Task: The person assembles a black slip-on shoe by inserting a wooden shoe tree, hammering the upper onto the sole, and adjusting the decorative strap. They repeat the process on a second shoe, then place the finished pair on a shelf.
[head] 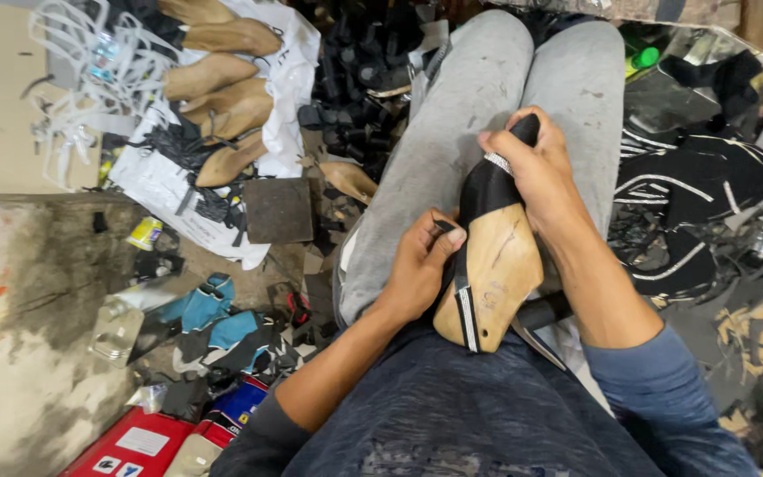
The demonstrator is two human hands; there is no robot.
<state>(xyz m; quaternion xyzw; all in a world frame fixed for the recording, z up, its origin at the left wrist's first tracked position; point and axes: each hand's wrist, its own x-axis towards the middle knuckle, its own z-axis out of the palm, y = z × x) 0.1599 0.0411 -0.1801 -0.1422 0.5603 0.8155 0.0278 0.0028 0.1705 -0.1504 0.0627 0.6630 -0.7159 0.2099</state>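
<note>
A wooden shoe last [498,269] rests on my lap, over grey trousers [474,106]. A black upper [490,187] with a glittery silver trim covers its front end, and a black strap with silver edging runs around its heel. My right hand [536,168] wraps over the black toe part from above. My left hand [421,265] holds the last's side, its thumb and fingers pinching a black edge of the upper.
Several bare wooden lasts [222,97] lie on white bags at the upper left, beside white straps [81,62]. Black scraps and soles [355,71] pile ahead. Black and white uppers [691,194] lie right. Blue cloth [205,309] and red boxes [134,442] sit lower left.
</note>
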